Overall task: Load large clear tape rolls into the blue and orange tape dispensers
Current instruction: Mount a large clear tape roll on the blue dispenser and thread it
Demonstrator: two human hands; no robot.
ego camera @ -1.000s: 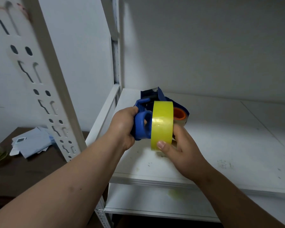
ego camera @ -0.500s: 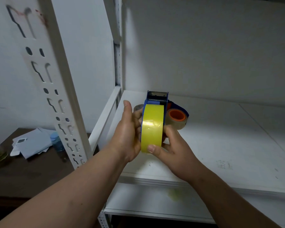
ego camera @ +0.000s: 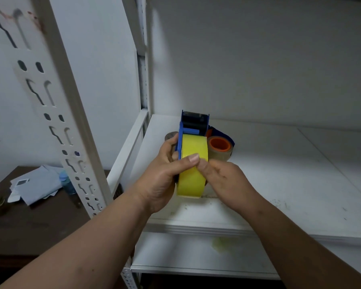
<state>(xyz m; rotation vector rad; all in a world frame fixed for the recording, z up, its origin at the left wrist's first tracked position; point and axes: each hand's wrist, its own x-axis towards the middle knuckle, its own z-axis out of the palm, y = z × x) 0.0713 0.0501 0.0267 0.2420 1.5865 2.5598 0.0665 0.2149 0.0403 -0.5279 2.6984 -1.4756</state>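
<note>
We stand before a white metal shelf unit with a white wall behind it, and we look down at its white shelf board (ego camera: 279, 184), which carries some small dirty marks near the front edge. Nearest to us, our two bare forearms come up from the bottom of the view and meet above the front part of this board.

Our left hand (ego camera: 161, 180) is wrapped around the left side of the blue plastic tape dispenser (ego camera: 193, 127); its thumb lies across the face of the large yellowish clear tape roll (ego camera: 193, 170) and presses on it. Our right hand (ego camera: 223, 180) is curled against the right side of the same roll, with the fingers pressed together and its thumb tip touching the left thumb on the tape face. The roll stands upright on its edge and sits in the dispenser, whose toothed cutting blade points up just behind it.

A little farther, just behind and right of the held dispenser, a second clear tape roll with an orange core (ego camera: 219, 146) lies on the board, with a dark blue curved part touching it behind. We cannot tell what this part belongs to.

To the left, the perforated white upright post (ego camera: 56, 113) rises, and beyond it a dark brown table (ego camera: 29, 222) holds loose white papers (ego camera: 35, 186) and a small blue-capped bottle (ego camera: 66, 182).
</note>
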